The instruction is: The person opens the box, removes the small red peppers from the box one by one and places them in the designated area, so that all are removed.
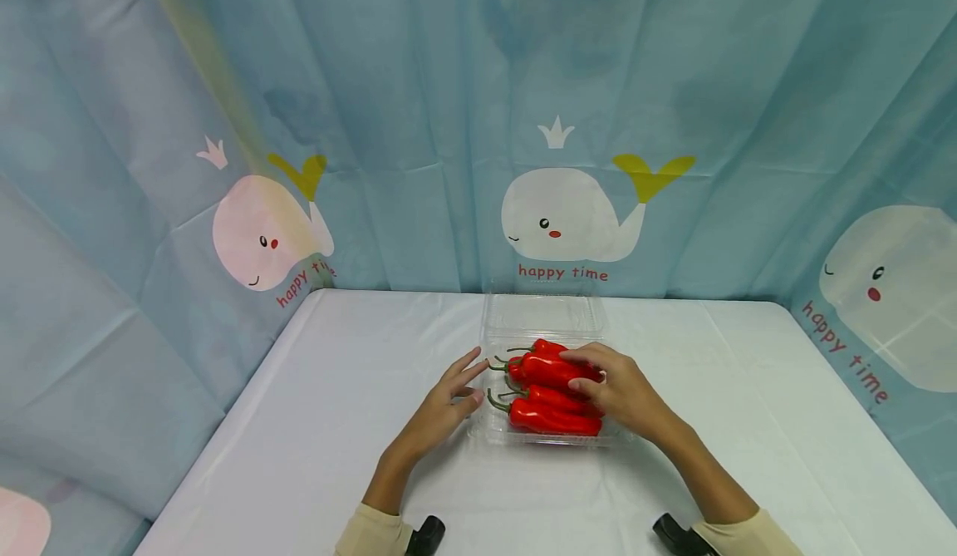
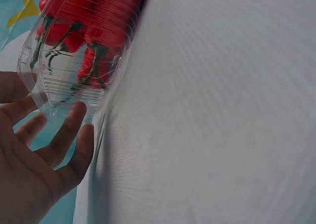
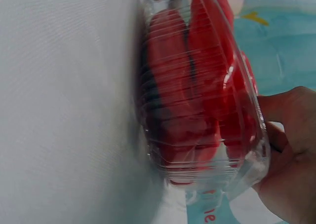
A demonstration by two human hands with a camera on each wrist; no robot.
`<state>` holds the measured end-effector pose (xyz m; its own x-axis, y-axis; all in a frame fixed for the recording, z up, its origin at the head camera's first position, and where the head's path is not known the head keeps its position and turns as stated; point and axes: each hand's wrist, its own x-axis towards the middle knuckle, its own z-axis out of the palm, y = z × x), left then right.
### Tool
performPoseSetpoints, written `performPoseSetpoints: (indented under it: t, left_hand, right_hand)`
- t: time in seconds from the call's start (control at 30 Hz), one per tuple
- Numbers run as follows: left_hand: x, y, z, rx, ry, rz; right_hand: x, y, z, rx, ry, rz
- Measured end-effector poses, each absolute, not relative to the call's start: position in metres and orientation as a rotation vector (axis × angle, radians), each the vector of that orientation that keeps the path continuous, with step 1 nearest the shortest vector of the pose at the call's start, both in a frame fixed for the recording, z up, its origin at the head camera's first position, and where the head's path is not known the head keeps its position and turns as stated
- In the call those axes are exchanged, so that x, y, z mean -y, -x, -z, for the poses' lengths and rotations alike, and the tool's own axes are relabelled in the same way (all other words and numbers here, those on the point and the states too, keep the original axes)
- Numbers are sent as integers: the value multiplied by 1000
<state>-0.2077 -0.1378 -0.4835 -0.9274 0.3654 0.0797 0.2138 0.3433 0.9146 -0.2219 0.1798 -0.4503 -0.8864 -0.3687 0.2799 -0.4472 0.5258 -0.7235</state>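
- Clear plastic clamshell tray [image 1: 495, 423] sits mid-table on the white tablecloth [image 1: 321, 423], its lid [image 1: 542, 313] hinged open and lying flat toward the whale curtain [image 1: 568, 215]
- Tray is piled with red peppers [image 1: 549, 394], green stems pointing to your left
- Your right hand [image 1: 620, 390] lies on top of the peppers, fingers curled over the upper one, thumb at its side; looks like a loose grip on that pepper
- Your left hand [image 1: 447, 402] is spread, fingers straight and apart, fingertips at the tray's left rim, holding nothing; the left wrist view shows the fingers [image 2: 66, 130] just at the clear wall
- Handling, my guess: tray is thin, light, flexy plastic, will buckle or skid on the cloth if squeezed, so steady it by the stiffer rim or corners
- Peppers look glossy, smooth, firm, fairly light; likely slippery, so take one round the thick middle, not the thin stem
- Stack is heaped above the rim, top ones could roll out
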Motion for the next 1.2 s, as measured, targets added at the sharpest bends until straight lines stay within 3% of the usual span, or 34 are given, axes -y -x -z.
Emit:
performPoseSetpoints:
  t: [1.2]
  left_hand:
    - [138, 208, 485, -2453, -519, -1649]
  right_hand:
    - [-210, 224, 446, 2520, -700, -1236]
